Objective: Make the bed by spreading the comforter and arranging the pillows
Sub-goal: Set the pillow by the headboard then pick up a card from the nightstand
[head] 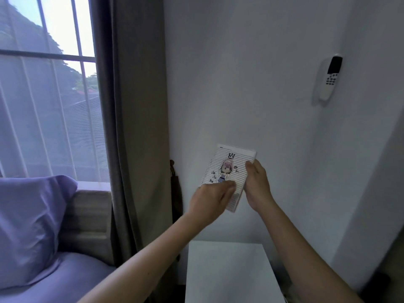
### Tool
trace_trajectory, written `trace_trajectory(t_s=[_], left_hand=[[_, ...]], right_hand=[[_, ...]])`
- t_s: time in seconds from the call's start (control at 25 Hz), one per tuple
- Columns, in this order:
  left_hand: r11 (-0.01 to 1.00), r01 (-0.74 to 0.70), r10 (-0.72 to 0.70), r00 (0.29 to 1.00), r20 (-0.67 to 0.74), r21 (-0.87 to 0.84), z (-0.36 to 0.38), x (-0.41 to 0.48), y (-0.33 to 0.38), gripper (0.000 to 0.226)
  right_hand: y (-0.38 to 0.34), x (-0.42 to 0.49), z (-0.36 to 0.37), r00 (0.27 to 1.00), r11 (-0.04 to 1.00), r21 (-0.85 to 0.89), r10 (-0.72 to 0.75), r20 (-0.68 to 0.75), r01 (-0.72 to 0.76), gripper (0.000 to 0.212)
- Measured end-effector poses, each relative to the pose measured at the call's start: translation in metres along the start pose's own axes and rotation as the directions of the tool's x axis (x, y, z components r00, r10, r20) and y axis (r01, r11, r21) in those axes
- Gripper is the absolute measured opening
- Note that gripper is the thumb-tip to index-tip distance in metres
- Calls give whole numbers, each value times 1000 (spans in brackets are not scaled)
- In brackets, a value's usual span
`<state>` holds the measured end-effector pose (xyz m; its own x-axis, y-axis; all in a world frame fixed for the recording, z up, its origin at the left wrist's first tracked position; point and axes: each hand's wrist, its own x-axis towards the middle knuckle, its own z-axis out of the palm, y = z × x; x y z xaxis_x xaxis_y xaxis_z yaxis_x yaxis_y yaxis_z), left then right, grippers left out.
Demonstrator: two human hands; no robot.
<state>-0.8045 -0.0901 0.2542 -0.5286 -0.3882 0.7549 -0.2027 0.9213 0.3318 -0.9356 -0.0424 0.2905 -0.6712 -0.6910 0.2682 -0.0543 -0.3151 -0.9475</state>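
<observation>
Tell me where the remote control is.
In the head view, the remote control hangs in a holder high on the white wall at right, above and right of the notebook.

I am seeing writing only on the lined notepad (227,171) that my right hand (258,184) is gripping by its right edge and my left hand (212,197) is covering at the bottom. Above a cartoon figure printed on the page a crown-like mark is showing, and small dark characters are sitting just above my left fingers and just left of my right thumb. I am finding all of it too small and blurred to read.
</observation>
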Motion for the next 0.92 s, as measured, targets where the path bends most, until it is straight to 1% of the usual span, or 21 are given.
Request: trace_trajectory(t_s=[0.04,0.08,0.12,0.16,0.2,0.24,0.28,0.32,0.36,0.48,0.64,0.72,0.76,0.8,0.88,0.92], left_hand=[[990,96,-100,994,-34,-104,-5,5,-4,32],[965,204,-219,973,-73,-167,-10,11,-12,30],[925,315,-337,939,-76,-211,-17,16,-18,34],[872,409,-430,903,-21,-270,-24,21,-25,40],[801,482,-485,870,87,-355,-30,24,-30,44],[707,533,-499,842,206,-464,-34,28,-31,44],[605,566,-492,819,297,-559,-37,29,-32,41],[528,576,-480,808,340,-624,-40,30,-32,39],[498,575,-477,806,349,-649,-42,30,-31,37],[492,552,-462,821,335,-673,-45,28,-30,28],[495,549,-453,825,338,-674,-44,25,-31,26],[500,556,-472,818,329,-664,-40,22,-33,26],[518,564,-492,811,315,-643,-35,19,-35,27],[557,570,-509,809,294,-604,-28,14,-37,28],[696,578,-535,813,228,-427,-3,-4,-44,27],[744,590,-550,807,215,-314,13,-18,-50,25]], right_hand=[[0,2,-7,999,996,74,38,20,-39,26],[0,3,-13,996,987,143,66,53,-73,26],[-1,4,-19,993,979,184,76,87,-91,26],[-1,5,-24,991,976,192,79,111,-100,27],[-2,6,-26,988,979,179,80,132,-103,28],[-2,7,-28,987,983,156,74,144,-96,28],[-3,8,-28,986,987,136,62,157,-84,28],[-4,9,-28,985,991,118,48,168,-68,27],[-4,10,-28,984,993,106,37,177,-56,26],[-5,11,-27,979,995,91,26,204,-45,25],[-2,11,-27,976,995,79,47,214,-65,25],[0,11,-28,983,998,-16,70,168,-69,24],[4,11,-29,988,992,-105,88,125,-75,23],[10,11,-30,990,976,-194,114,81,-96,23],[36,10,-33,987,922,-357,160,6,-147,21],[54,7,-36,984,889,-428,175,-15,-165,21]])
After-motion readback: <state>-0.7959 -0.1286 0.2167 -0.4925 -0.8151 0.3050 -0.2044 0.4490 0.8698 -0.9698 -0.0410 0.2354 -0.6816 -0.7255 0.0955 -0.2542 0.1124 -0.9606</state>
